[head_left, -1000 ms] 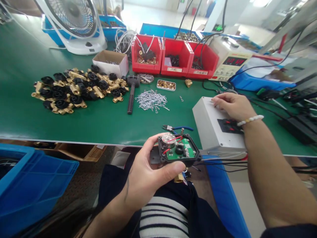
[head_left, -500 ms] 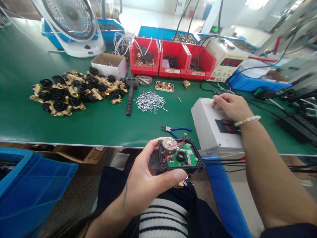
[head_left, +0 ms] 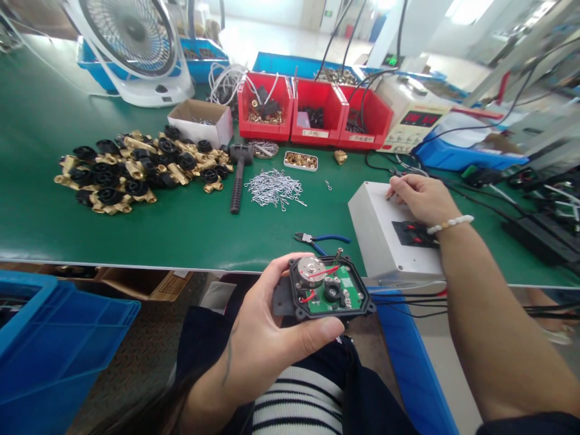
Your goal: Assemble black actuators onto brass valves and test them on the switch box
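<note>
My left hand (head_left: 272,326) grips an open black plastic housing (head_left: 299,311), thumb along the near side and fingers around the left. Inside the housing are a green circuit board (head_left: 347,275), a round silver motor (head_left: 311,270) and red wires. At the far end of a grey-white box (head_left: 378,223), my right hand (head_left: 419,196) pinches a small toggle switch (head_left: 388,195), mostly covered by the fingertips. Under the right wrist is a black terminal panel (head_left: 410,234) with red parts. Blue-handled cutters (head_left: 333,238) lie behind the housing.
Brass fittings with black caps (head_left: 136,166) are heaped at left. A black mallet (head_left: 236,181) lies beside loose metal clips (head_left: 275,187). Red bins (head_left: 317,133), a fan (head_left: 149,90) and a power supply (head_left: 414,121) stand behind. Cables run along the right.
The housing in my left hand has tipped slightly, so more of the board faces me. My right hand stays at the switch. The view has shifted a little.
</note>
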